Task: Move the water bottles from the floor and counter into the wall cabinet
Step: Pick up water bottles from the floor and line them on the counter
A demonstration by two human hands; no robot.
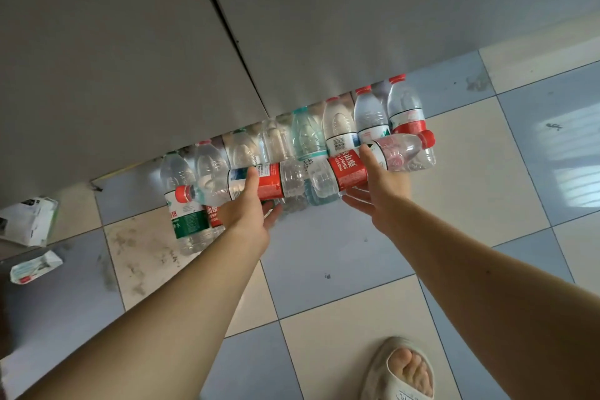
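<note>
Several clear water bottles stand in a row [337, 127] on the tiled floor against the grey cabinet base. My left hand [248, 204] grips a red-labelled bottle [256, 183] held sideways above the floor, its red cap pointing left. My right hand [380, 188] grips a second red-labelled bottle [354, 164], also sideways, with its red cap pointing right. The two held bottles meet base to base in front of the row. A green-labelled bottle [186, 217] stands at the row's left end, beside my left hand.
Grey cabinet doors [130, 58] fill the upper view, with a seam between them. Crumpled white packaging [29, 221] and a small packet [34, 268] lie on the floor at left. My foot in a pale slipper [401, 370] is at the lower right.
</note>
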